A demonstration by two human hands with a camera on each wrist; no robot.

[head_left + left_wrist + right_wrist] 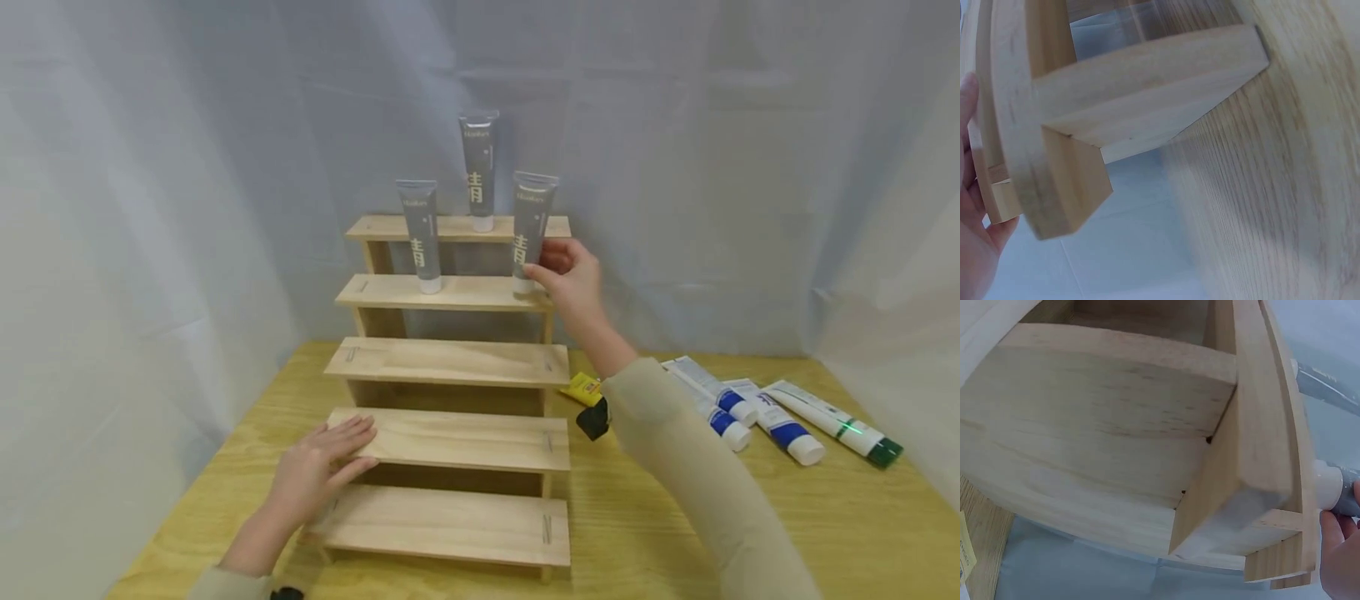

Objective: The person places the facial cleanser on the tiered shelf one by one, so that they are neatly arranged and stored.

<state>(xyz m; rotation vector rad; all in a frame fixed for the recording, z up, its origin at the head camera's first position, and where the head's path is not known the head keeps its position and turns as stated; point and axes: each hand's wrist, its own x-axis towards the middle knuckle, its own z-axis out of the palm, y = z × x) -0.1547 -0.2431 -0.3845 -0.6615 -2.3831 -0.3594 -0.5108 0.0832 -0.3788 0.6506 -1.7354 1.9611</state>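
Observation:
My right hand [573, 279] pinches a grey squeeze tube [532, 212] near its lower end, thumb in front. The tube stands cap down at the right end of the second step from the top. In the right wrist view, fingers close on the grey tube [1349, 494] just above its white cap. My left hand [315, 462] rests on the left end of a lower step of the wooden stepped rack [450, 362], its fingers straight. A second grey tube [422, 229] stands left on the same upper step, and a third grey tube [480, 167] on the top step.
Several white tubes with blue bands [780, 421] lie on the wooden table [645, 533] to the right, beside a white tube with a green cap [840, 421]. A yellow packet [583, 388] lies by the rack, partly behind my right sleeve. Pale sheeting [697, 167] hangs behind.

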